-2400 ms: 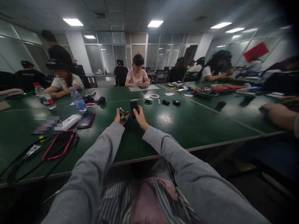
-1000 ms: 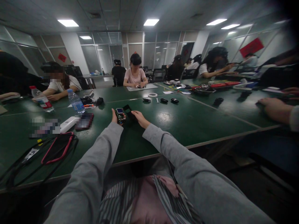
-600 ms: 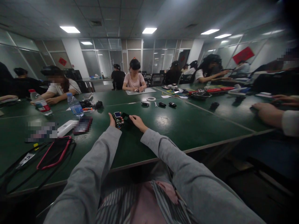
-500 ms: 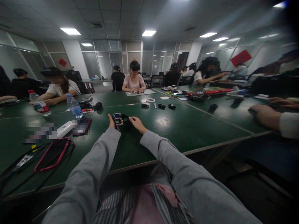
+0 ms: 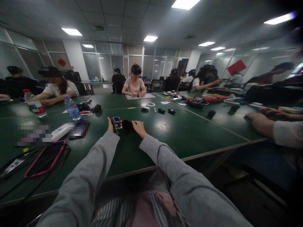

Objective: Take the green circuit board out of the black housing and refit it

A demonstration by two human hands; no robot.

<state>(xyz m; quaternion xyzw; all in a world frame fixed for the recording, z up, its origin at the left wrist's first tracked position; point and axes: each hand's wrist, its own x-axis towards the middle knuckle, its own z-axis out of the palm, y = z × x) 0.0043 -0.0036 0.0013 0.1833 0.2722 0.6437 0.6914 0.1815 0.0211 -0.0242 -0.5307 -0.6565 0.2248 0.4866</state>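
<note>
My left hand (image 5: pixel 110 125) is closed round a small circuit board with a little screen (image 5: pixel 116 123), its fingertips showing along the board's right edge. A black plastic cover (image 5: pixel 127 125) is pinched by my right hand (image 5: pixel 139 127), just right of the board. The two parts are held close together above the green table (image 5: pixel 180 138); whether they touch I cannot tell. Beyond my hands lie several small dark objects, among them one black piece (image 5: pixel 161 110), beside a small wrench (image 5: pixel 155 110) and a white ring like a tape roll (image 5: pixel 151 104).
On the left stand a water bottle (image 5: pixel 72 108) and a red-capped bottle (image 5: pixel 35 104). A pink-edged phone case with a strap (image 5: pixel 44 160) and a white device (image 5: pixel 62 131) lie nearer. A co-worker's hand (image 5: pixel 258 121) rests at the right. Another person (image 5: pixel 134 83) works opposite.
The black cover has turned in my right hand, and its opening no longer shows. My view has shifted slightly to the right. The board stays in my left hand.
</note>
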